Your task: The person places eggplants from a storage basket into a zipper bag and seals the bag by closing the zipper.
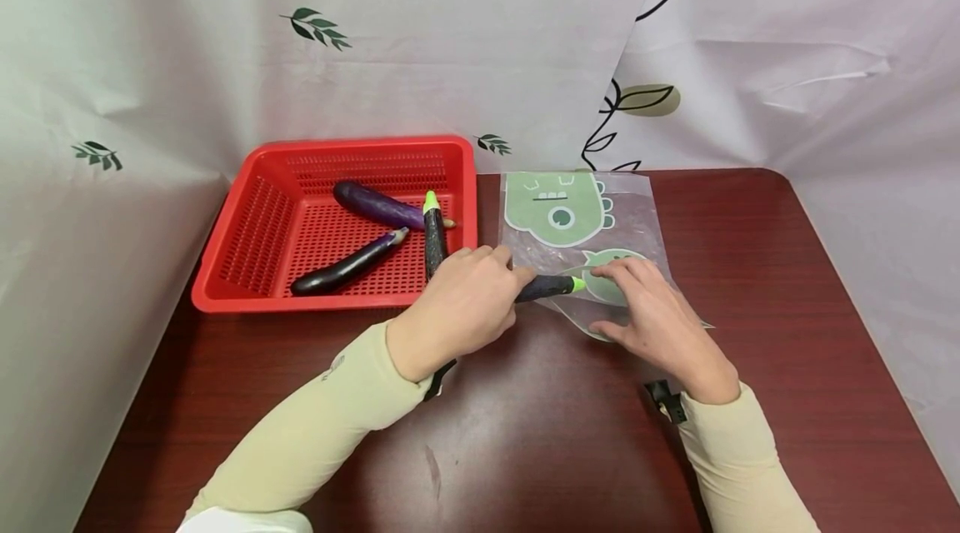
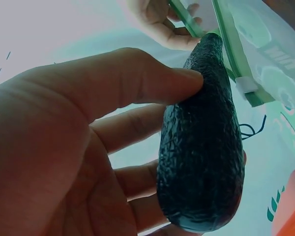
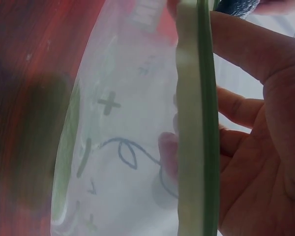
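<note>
My left hand (image 1: pixel 468 300) grips a dark, wrinkly-skinned zucchini (image 1: pixel 546 288) with a bright green stem end, thumb on top and fingers beneath. Its stem end points right, at the mouth of a clear zip bag (image 1: pixel 517 241) printed with green cartoon figures. At that mouth, my right hand (image 1: pixel 660 321) has its thumb and fingers spread apart, holding the bag's edge. The green zip strip (image 3: pixel 210 123) crosses the right wrist view, and a fingertip (image 3: pixel 169 152) shows through the film beside it. In the left wrist view the zucchini's narrow end touches or nearly touches the bag opening.
A red plastic basket (image 1: pixel 212 275) stands left of the bag. It holds two purple eggplants (image 1: pixel 375 206) (image 1: pixel 348 265) and another dark zucchini (image 1: pixel 434 235) leaning on its right side. A pale printed curtain (image 1: pixel 420 33) hangs behind the dark red table (image 1: pixel 525 450).
</note>
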Demonstrator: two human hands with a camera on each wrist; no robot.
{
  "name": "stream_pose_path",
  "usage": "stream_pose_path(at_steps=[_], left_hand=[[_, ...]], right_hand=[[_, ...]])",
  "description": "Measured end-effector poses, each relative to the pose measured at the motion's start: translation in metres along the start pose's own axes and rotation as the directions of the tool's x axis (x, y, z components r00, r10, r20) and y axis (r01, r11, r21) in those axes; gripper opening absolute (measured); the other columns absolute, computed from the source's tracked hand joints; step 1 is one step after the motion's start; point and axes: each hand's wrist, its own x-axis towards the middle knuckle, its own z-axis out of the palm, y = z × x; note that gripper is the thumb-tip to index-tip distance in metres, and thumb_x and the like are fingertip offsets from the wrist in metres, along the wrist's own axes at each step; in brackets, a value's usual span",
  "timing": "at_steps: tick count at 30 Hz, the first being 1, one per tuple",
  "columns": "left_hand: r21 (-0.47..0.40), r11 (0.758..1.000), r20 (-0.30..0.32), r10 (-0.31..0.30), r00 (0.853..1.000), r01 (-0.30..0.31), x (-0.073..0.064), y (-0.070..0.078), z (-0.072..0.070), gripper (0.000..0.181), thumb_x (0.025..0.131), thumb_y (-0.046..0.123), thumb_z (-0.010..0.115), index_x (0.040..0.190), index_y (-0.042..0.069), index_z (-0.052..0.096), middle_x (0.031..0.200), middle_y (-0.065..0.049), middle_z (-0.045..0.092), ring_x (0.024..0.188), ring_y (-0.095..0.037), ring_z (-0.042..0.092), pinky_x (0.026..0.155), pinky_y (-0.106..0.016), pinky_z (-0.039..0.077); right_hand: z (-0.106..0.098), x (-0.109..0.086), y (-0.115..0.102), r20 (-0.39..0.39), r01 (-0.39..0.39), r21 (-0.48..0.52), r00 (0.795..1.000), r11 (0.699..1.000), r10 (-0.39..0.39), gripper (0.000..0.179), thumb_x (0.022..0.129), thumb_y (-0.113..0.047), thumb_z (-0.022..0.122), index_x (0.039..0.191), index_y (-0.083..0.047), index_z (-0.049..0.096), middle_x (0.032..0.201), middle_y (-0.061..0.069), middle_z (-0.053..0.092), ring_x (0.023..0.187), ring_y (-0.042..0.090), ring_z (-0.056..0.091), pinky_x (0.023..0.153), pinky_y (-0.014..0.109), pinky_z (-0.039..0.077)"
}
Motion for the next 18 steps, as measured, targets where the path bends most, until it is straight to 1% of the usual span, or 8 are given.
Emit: stream_pose_path(at_steps=[6,13,18], left_hand=[[0.007,1.000,0.017,-0.011,1.000,0.011,0.0036,0.0010,0.0007,0.027,0.085,0.020,0.074,0.111,0.014,0.075,0.088,-0.008,0.065,0.075,-0.022,0.061,0.063,-0.033,0.048],[0.019,1.000,-0.007,-0.017,1.000,0.017,0.0071,0.0027,0.0027,0.025,0.085,0.018,0.072,0.108,0.011,0.074,0.089,-0.009,0.066,0.073,-0.024,0.063,0.061,-0.035,0.049],[0.011,1.000,0.015,-0.022,1.000,0.022,0.0091,0.0043,0.0029,0.025,0.085,0.018,0.072,0.110,0.012,0.074,0.090,-0.009,0.066,0.072,-0.024,0.063,0.061,-0.034,0.050]], right_hand=[[0.0001,0.0002,-0.0002,-0.005,0.002,0.002,1.000,1.000,-0.002,0.069,0.066,-0.017,0.095,0.125,-0.003,0.062,0.123,0.014,0.058,0.120,0.035,0.050,0.095,0.051,0.047],[0.0002,0.0001,-0.0002,-0.020,0.010,0.005,1.000,1.000,-0.010,0.066,0.067,-0.015,0.094,0.123,-0.002,0.062,0.121,0.014,0.059,0.118,0.035,0.051,0.095,0.050,0.047],[0.0005,0.0002,-0.0001,-0.032,0.019,-0.003,0.999,1.000,-0.020,0.064,0.067,-0.014,0.094,0.122,-0.003,0.063,0.120,0.013,0.060,0.117,0.035,0.052,0.094,0.050,0.047]])
